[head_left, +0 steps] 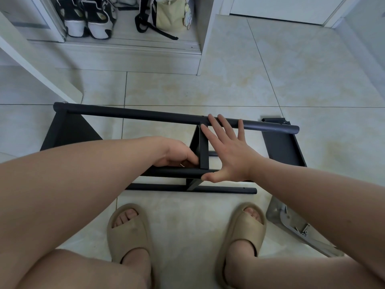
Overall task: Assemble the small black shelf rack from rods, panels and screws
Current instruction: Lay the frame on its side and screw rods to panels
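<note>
the half-built rack (pixel 68 132) lies on its side on the tiled floor (pixel 208 90), just beyond the person's feet. a loose panel (pixel 283 147) lies at its right end, and a bag of screws (pixel 291 224) is near on the right.

the right hand (pixel 229 155) is wide open, with fingertips on the far rod (pixel 135 114) and the thumb on the near rod (pixel 177 172), bracing the middle panel (pixel 201 149). the left hand (pixel 177 155) has curled fingers at the left face of this panel; if it pinches a screw or only the panel, i cannot tell.

the parts look like thin painted metal, so probably light and stiff, but smooth and a little slippery. with joints maybe not tight, the frame can twist. i think it is better to hold the round rods close to a joint, not the thin panel edges.
</note>
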A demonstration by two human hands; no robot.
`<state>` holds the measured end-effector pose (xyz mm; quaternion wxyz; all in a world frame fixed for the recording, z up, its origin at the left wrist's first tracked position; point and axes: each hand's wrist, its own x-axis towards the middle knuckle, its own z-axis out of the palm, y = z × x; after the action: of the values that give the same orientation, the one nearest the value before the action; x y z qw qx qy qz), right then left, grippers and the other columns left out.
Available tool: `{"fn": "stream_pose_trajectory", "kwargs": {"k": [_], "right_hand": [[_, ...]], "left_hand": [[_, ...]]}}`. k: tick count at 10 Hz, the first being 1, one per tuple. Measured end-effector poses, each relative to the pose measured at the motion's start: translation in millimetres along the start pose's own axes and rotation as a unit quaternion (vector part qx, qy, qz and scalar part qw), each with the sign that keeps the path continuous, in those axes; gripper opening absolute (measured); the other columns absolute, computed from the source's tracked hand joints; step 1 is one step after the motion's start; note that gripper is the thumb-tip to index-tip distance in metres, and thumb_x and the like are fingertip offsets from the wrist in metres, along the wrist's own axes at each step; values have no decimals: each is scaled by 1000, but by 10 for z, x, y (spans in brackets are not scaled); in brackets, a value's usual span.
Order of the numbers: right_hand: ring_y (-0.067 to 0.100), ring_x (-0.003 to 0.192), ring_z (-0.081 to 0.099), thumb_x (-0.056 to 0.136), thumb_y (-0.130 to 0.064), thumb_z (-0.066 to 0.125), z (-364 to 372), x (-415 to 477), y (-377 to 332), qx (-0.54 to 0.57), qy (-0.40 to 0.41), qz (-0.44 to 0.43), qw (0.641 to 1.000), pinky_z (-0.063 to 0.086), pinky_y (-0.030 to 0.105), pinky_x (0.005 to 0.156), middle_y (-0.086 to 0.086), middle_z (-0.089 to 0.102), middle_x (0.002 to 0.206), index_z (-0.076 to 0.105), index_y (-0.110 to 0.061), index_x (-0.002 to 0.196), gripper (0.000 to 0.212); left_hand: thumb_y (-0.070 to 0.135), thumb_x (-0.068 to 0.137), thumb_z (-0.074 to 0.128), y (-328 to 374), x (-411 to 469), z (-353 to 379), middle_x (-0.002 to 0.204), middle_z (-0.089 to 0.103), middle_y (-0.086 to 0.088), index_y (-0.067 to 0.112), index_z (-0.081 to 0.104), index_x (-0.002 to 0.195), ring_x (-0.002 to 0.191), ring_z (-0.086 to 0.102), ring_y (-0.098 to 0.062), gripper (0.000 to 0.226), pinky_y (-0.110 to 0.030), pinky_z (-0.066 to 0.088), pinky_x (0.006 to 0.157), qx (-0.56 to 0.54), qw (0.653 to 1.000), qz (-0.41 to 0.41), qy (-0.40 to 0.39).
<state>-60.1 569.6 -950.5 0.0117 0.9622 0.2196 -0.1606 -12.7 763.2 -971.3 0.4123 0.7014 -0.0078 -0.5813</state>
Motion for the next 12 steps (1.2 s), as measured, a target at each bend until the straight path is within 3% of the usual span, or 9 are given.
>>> {"fn": "stream_pose_trajectory", "kwargs": {"k": [1,2,5,7,8,9,10,11,12], "right_hand": [[27,151,-29,61,-95,29,-1,-2,-2,3,1,-1,1000,-14,69,116,4,-27,166,-14,-22,160,130],[27,151,-29,61,-95,29,0,-2,-3,5,2,-1,1000,-15,68,116,4,-28,166,-13,-22,160,130],[28,152,-28,61,-95,30,9,3,1,2,4,-1,1000,-14,69,116,4,-26,166,-12,-22,161,130],[28,152,-28,62,-95,30,15,5,3,2,5,-1,1000,-14,69,116,5,-26,166,-12,-22,161,130],[28,152,-28,62,-95,29,18,6,6,-1,5,-2,1000,-13,69,116,4,-26,166,-13,-23,160,130],[28,152,-28,62,-95,29,18,5,5,0,4,-1,1000,-13,69,116,4,-27,166,-13,-22,160,129],[28,152,-28,61,-95,29,16,6,1,0,4,0,1000,-14,69,116,5,-26,166,-12,-22,161,130],[28,152,-28,62,-95,29,15,6,5,1,5,-1,1000,-14,69,116,5,-26,166,-12,-22,161,130],[28,152,-28,62,-96,29,19,7,9,2,6,-2,1000,-15,68,116,5,-27,166,-13,-22,161,130]], "left_hand": [[16,88,66,6,21,5,104,71,-15,1,70,113,91,63,-23,29,-34,49,95,17,1000,-1,23],[14,89,63,18,20,10,89,69,-9,8,69,97,81,63,-21,12,-29,49,81,28,999,-5,15],[19,90,64,8,24,15,98,73,-8,7,72,107,89,65,-21,22,-34,50,94,35,999,0,11],[12,91,58,11,6,1,85,70,-5,10,71,89,84,62,-21,12,-28,47,81,33,999,-2,-12],[9,95,54,5,-10,-22,87,73,-1,15,74,86,84,65,-16,23,-27,47,84,11,999,-1,-46],[16,93,59,4,-7,-14,97,70,-5,9,72,107,92,62,-20,20,-34,47,95,17,1000,-2,-23],[17,90,61,-2,21,5,95,69,-8,6,71,108,92,61,-23,23,-36,48,95,30,1000,7,-5],[12,91,59,4,12,0,86,70,-6,10,71,90,87,62,-22,13,-30,47,85,27,999,8,-14],[6,93,54,-8,5,-25,84,73,-1,18,76,75,85,65,-16,31,-28,47,89,7,999,5,-44]]}}
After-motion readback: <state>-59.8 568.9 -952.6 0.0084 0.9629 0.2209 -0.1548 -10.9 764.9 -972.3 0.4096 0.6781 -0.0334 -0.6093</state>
